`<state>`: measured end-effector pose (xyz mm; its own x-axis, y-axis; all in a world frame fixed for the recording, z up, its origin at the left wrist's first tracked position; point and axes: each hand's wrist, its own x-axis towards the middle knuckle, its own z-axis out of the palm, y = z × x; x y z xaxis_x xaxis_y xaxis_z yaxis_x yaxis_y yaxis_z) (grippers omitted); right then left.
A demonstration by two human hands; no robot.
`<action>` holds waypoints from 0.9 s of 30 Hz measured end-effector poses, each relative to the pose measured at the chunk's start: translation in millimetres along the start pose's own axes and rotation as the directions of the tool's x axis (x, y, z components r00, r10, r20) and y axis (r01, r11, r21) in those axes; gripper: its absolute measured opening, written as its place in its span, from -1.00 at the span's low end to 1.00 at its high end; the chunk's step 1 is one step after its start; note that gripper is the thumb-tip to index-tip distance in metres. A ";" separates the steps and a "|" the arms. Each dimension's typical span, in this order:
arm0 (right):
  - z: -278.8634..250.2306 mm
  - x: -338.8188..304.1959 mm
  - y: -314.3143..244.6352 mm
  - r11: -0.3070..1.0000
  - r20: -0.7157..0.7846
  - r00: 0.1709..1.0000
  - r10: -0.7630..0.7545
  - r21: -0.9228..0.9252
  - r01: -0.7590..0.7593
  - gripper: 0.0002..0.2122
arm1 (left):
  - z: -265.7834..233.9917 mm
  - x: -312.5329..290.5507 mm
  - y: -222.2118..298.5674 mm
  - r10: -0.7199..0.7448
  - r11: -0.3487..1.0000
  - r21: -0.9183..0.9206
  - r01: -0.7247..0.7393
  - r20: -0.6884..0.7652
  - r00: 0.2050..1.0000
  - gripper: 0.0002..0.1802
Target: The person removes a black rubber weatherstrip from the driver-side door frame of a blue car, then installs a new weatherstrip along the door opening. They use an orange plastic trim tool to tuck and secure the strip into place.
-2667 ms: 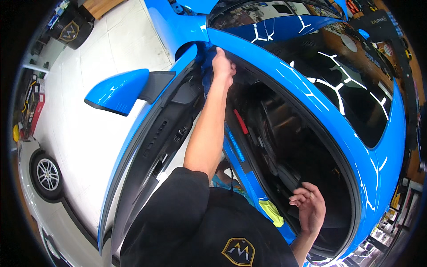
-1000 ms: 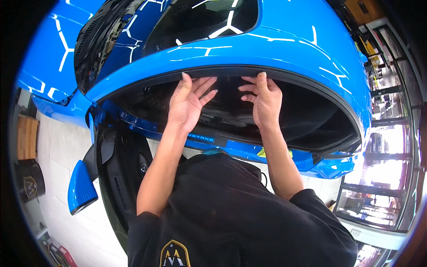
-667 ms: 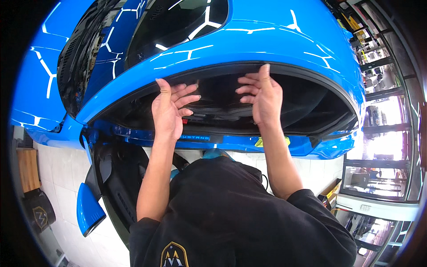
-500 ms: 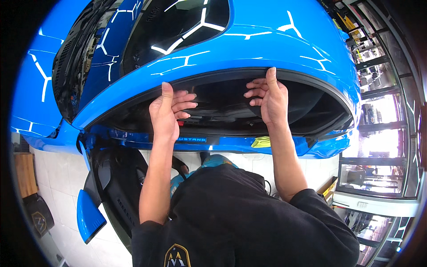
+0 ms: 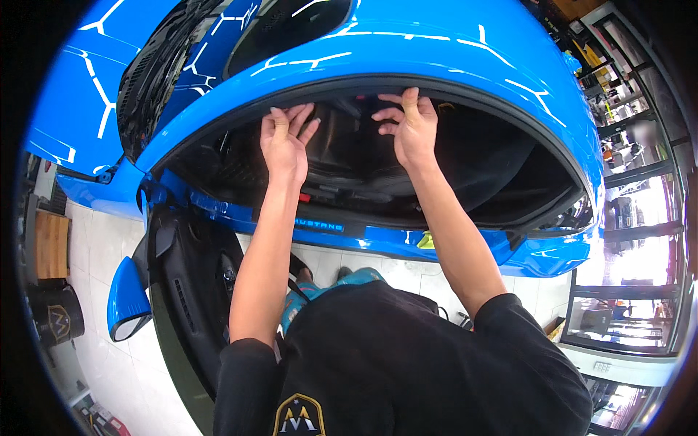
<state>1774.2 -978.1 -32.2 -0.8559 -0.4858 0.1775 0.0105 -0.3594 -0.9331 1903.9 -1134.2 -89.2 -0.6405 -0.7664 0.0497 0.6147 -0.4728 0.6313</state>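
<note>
A blue car point(image 5: 407, 54) stands before me, its side door opening facing me. Along the upper edge of that opening runs a black rubber door seal point(image 5: 342, 83). My left hand point(image 5: 285, 149) is raised just under the seal, its thumb close to it and its fingers apart. To its right, my right hand point(image 5: 414, 134) is also open, with the thumb up at the seal and the other fingers spread inside the opening. I see nothing held in either hand; whether the thumbs press on the seal I cannot tell. The dark car interior point(image 5: 465, 156) lies behind both hands.
The car door point(image 5: 193, 291) stands open at my left, with its blue side mirror point(image 5: 125, 298) sticking out. A yellow-green cloth point(image 5: 427, 240) lies by the blue sill point(image 5: 378, 243). Further left are a black bucket point(image 5: 62, 316) and a wooden box point(image 5: 52, 247) on pale floor tiles point(image 5: 109, 247).
Both hands have moved up and farther over the opening, and the right hand has come nearer the left. The view has shifted, showing more of the interior.
</note>
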 end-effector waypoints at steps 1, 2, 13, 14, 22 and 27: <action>0.1 2.0 2.6 1.000 -0.006 1.000 -0.022 0.010 0.022 -0.51 | 1.4 1.9 -3.7 0.025 1.000 0.003 -0.025 -0.046 0.999 -0.64; 3.3 -2.2 5.2 1.000 -0.008 1.000 -0.016 0.021 0.016 -0.55 | 3.9 -0.7 -7.3 0.042 0.999 0.023 -0.041 -0.073 0.996 -0.56; 21.6 -0.7 -23.3 0.998 -0.174 0.983 0.063 0.043 -0.056 -0.63 | 26.3 7.2 23.2 -0.051 0.994 0.090 0.061 -0.105 0.993 -0.51; 21.8 -2.0 -31.0 0.994 -0.170 0.980 0.105 0.012 -0.105 -0.64 | 24.9 7.7 27.2 -0.070 0.992 0.098 0.079 -0.088 0.994 -0.51; 10.8 -3.1 -44.6 0.992 -0.032 0.992 0.126 -0.024 -0.127 -0.62 | 23.6 8.1 20.0 -0.068 0.997 0.016 0.071 -0.147 0.987 -0.61; 13.4 1.3 -44.4 0.983 -0.007 0.983 0.183 -0.005 -0.183 -0.58 | 16.9 13.9 19.8 -0.073 0.997 -0.021 0.071 -0.175 0.982 -0.67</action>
<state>1779.5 -973.4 13.6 -0.8433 -0.5375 0.0019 0.1643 -0.2610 -0.9513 1899.4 -1146.9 -62.9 -0.5930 -0.7941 -0.1331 0.5773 -0.5346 0.6173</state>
